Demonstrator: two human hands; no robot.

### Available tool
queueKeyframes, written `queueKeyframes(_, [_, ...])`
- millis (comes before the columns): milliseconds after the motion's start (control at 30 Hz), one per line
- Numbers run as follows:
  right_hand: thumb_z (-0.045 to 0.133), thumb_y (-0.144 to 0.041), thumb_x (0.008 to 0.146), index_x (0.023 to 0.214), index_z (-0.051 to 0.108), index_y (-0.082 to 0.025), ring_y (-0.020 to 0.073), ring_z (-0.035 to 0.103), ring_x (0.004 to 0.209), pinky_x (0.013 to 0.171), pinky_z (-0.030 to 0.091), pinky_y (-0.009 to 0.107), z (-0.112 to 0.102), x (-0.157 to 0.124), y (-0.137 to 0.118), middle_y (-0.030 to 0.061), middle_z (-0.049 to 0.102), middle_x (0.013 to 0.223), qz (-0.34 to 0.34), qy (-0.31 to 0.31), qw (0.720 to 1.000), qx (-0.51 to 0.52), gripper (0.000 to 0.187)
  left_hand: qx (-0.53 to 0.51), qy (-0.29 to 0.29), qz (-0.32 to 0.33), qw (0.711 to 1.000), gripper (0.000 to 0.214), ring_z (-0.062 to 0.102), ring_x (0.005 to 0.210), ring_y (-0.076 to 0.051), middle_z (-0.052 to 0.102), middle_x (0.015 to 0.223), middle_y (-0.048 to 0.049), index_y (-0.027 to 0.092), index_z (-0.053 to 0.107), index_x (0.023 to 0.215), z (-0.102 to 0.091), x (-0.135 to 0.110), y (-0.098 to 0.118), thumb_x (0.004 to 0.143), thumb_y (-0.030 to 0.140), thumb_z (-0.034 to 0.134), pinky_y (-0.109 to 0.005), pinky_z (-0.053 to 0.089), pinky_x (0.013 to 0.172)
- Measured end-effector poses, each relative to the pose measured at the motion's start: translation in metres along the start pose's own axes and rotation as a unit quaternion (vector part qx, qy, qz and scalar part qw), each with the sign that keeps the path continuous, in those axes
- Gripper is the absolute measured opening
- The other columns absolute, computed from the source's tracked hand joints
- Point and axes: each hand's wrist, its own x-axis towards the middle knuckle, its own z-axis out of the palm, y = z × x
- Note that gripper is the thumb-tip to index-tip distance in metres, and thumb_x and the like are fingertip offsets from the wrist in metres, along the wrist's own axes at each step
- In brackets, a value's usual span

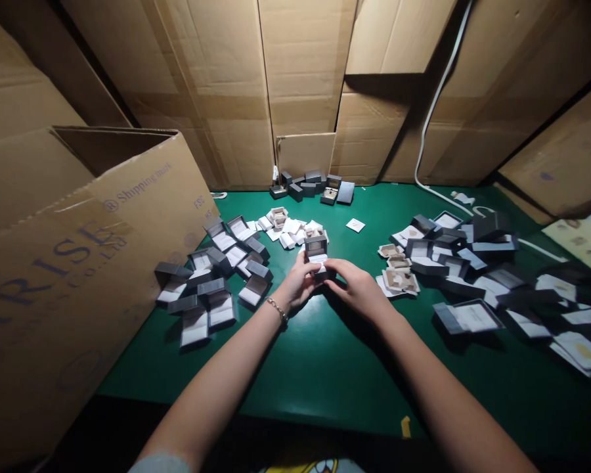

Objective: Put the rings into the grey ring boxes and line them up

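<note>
Head view: left hand [301, 282], fingers closed, grips the open box [316, 246] over the table [300, 368]; right hand [353, 286], half curled, touches its side, grip unclear; step appears to be interior work; next move calls for steady support

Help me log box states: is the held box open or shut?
Open: the held box has its dark lid standing up, white interior showing.

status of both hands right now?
Left hand: closed, holding a small open box.
Right hand: curled at that box's right side; whether it grips can't be told.
</note>
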Motion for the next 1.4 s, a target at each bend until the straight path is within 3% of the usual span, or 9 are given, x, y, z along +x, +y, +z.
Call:
queueKeyframes(300, [0.043, -0.009, 0.083, 0.113, 0.062, -0.024, 0.0222, 0.061, 0.11, 0.087, 0.053, 0.035, 0.001, 0.0, -0.001, 0.0096, 0.054, 0.135, -0.005, 0.0, 0.998, -0.056, 0.038, -0.002, -0.008, -0.025, 1.0, 0.07, 0.061, 0.071, -0.01, 0.064, 0.092, -0.001, 0.029, 0.043, 0.128, -0.004, 0.0, 0.002, 0.065, 0.003, 0.061, -0.022, 0.051, 0.067])
queueKeyframes(467, [0.047, -0.011, 0.082, 0.101, 0.064, -0.022, 0.0217, 0.063, 0.098, 0.079, 0.053, 0.032, -0.003, 0.001, 0.0, 0.0093, 0.064, 0.113, -0.005, -0.002, 0.995, -0.099, 0.028, 0.018, -0.013, -0.004, 1.0, 0.067, 0.062, 0.078, -0.01, 0.063, 0.098, -0.0017, 0.028, 0.044, 0.126, 0.002, -0.001, -0.003, 0.066, 0.004, 0.063, -0.021, 0.051, 0.067])
queueKeyframes(700, [0.044, -0.007, 0.076, 0.097, 0.064, -0.019, 0.0239, 0.058, 0.106, 0.086, 0.051, 0.036, 0.009, 0.009, 0.039, 0.0119, 0.058, 0.118, 0.075, 0.112, 0.989, -0.067, 0.032, 0.238, 0.045, 0.069, 0.968, 0.061, 0.061, 0.094, -0.02, 0.043, 0.135, -0.0116, 0.026, 0.047, 0.13, 0.006, -0.002, -0.005, 0.072, 0.018, 0.063, -0.03, 0.052, 0.072])
queueKeyframes(767, [0.044, -0.006, 0.072, 0.095, 0.064, -0.017, 0.0255, 0.054, 0.114, 0.089, 0.05, 0.038, 0.013, 0.012, 0.05, 0.0139, 0.054, 0.123, 0.09, 0.149, 0.984, -0.038, 0.032, 0.364, 0.053, 0.191, 0.91, 0.049, 0.056, 0.102, -0.025, 0.048, 0.127, -0.0128, 0.022, 0.056, 0.122, 0.012, -0.01, -0.005, 0.073, 0.021, 0.064, -0.036, 0.049, 0.085])
queueKeyframes(833, [0.044, -0.006, 0.068, 0.088, 0.065, -0.018, 0.0252, 0.053, 0.115, 0.09, 0.05, 0.038, 0.015, 0.014, 0.058, 0.0125, 0.053, 0.125, 0.098, 0.166, 0.981, -0.008, 0.031, 0.482, -0.007, 0.337, 0.809, 0.03, 0.052, 0.107, -0.027, 0.056, 0.112, -0.0129, 0.02, 0.065, 0.108, 0.026, -0.024, -0.01, 0.078, 0.024, 0.061, -0.04, 0.043, 0.096])
queueKeyframes(1000, [0.039, -0.004, 0.064, 0.081, 0.066, -0.019, 0.0238, 0.054, 0.112, 0.097, 0.045, 0.041, 0.015, 0.018, 0.068, 0.0101, 0.055, 0.12, 0.12, 0.247, 0.961, 0.024, 0.035, 0.648, -0.363, 0.507, 0.438, 0.027, 0.055, 0.097, -0.02, 0.062, 0.103, -0.0083, 0.018, 0.065, 0.099, 0.084, -0.076, -0.062, 0.092, 0.025, 0.04, -0.035, 0.045, 0.089])
queueKeyframes(1067, [0.038, -0.003, 0.064, 0.086, 0.066, -0.017, 0.0245, 0.054, 0.111, 0.096, 0.047, 0.041, 0.013, 0.021, 0.07, 0.0131, 0.055, 0.118, 0.158, 0.28, 0.947, 0.024, 0.038, 0.607, -0.439, 0.566, 0.343, 0.034, 0.055, 0.096, -0.018, 0.062, 0.108, -0.0049, 0.024, 0.066, 0.104, 0.101, -0.095, -0.085, 0.094, 0.029, 0.035, -0.032, 0.045, 0.086])
queueKeyframes(1200, [0.037, -0.002, 0.066, 0.086, 0.065, -0.015, 0.0252, 0.053, 0.111, 0.099, 0.043, 0.04, 0.012, 0.025, 0.068, 0.0156, 0.056, 0.112, 0.212, 0.29, 0.933, -0.008, 0.037, 0.54, -0.504, 0.62, 0.265, 0.038, 0.056, 0.095, -0.015, 0.059, 0.121, 0.0014, 0.038, 0.063, 0.112, 0.106, -0.098, -0.103, 0.093, 0.046, 0.032, -0.028, 0.045, 0.08])
queueKeyframes(1400, [0.039, -0.005, 0.072, 0.096, 0.064, -0.015, 0.0256, 0.051, 0.114, 0.099, 0.041, 0.039, 0.016, 0.027, 0.054, 0.0151, 0.051, 0.124, 0.243, 0.254, 0.935, -0.047, 0.037, 0.524, -0.485, 0.666, 0.214, 0.043, 0.054, 0.088, -0.017, 0.061, 0.116, -0.0025, 0.033, 0.064, 0.104, 0.087, -0.062, -0.073, 0.088, 0.06, 0.035, -0.032, 0.044, 0.07])
